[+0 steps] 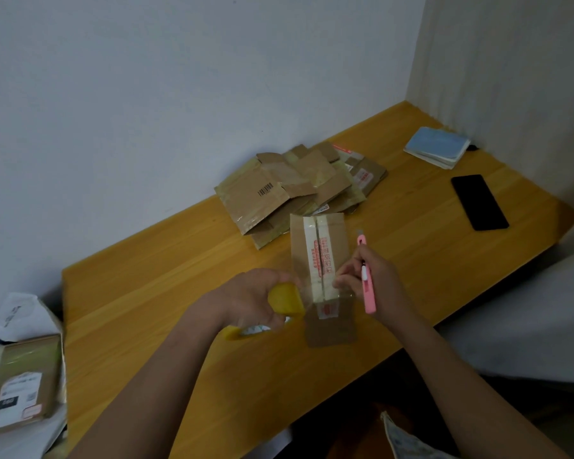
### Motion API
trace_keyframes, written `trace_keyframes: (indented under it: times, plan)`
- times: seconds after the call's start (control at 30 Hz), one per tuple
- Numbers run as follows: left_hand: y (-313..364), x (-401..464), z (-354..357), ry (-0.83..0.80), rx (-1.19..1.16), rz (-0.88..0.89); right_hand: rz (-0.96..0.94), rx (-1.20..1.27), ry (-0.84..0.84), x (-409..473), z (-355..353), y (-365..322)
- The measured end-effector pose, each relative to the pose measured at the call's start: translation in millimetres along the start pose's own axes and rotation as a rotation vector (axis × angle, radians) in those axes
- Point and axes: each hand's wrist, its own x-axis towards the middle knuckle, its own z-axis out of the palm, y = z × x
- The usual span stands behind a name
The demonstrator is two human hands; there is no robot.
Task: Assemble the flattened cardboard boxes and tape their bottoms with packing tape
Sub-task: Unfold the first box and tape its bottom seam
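Note:
A small assembled cardboard box [318, 256] stands on the wooden table [166, 293], its taped flaps facing up with red print along the seam. My left hand [246, 299] grips a yellow roll of packing tape [285, 298] just left of the box. A clear strip of tape runs from the roll across the box's near end. My right hand [371, 279] holds a pink utility knife [367, 276] with its blade pointing away, and its fingers pinch the tape at the box's near right edge. A pile of flattened cardboard boxes [299, 187] lies behind.
A black phone [479, 202] and a blue-covered notebook [438, 147] lie at the table's far right. A labelled cardboard parcel [20, 385] and white paper sit off the table's left edge. Walls close in behind and to the right.

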Motion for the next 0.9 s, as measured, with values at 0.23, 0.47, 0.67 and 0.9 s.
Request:
trace_keyframes:
  times: [0.23,0.47,0.67,0.9]
  plan:
    - [4,-4,-1,0.014,0.001,-0.028,0.022,0.033,0.133,-10,0,1]
    - [8,-17,-4,0.043,0.007,-0.013,0.086,0.218,0.165,-20,-10,0]
    - [7,-19,-1,0.081,0.004,-0.027,0.077,0.094,0.299,-27,-4,3]
    - [5,-15,-1,0.129,0.040,-0.052,0.095,0.056,0.412,-36,1,3]
